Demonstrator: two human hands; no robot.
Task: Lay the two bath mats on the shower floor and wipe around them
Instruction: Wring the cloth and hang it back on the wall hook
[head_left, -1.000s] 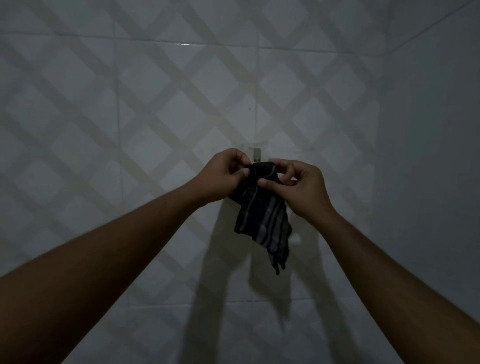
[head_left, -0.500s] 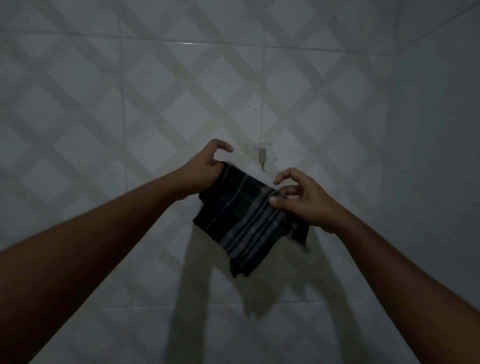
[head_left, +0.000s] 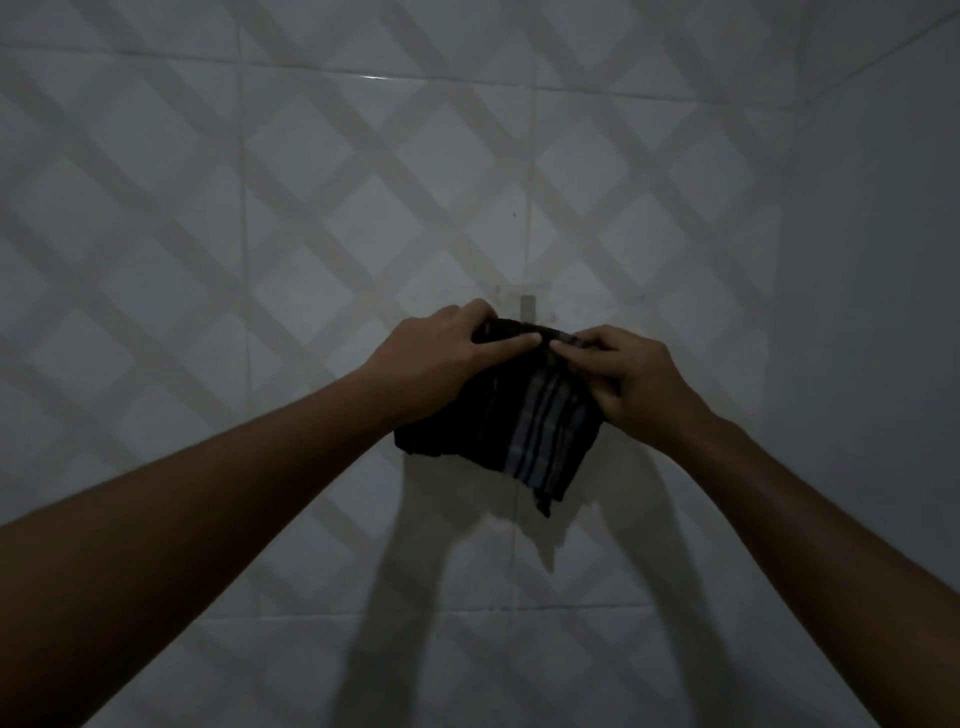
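A dark plaid cloth (head_left: 524, 431) with pale stripes hangs between my two hands in front of the tiled wall. My left hand (head_left: 441, 358) pinches its top edge from the left. My right hand (head_left: 618, 374) grips the top edge from the right, thumbs nearly touching. The cloth's top sits just under a small wall hook (head_left: 528, 307). No bath mat is in view and the shower floor is out of sight.
The wall (head_left: 260, 260) ahead has pale tiles with a diamond lattice pattern. A plain side wall (head_left: 872, 312) meets it at a corner on the right. The light is dim, and my arms cast shadows below the cloth.
The cloth left the hook and was spread wide between my hands half a second ago. Now my hands have come together again and raised its folded top edge up to just below the hook.
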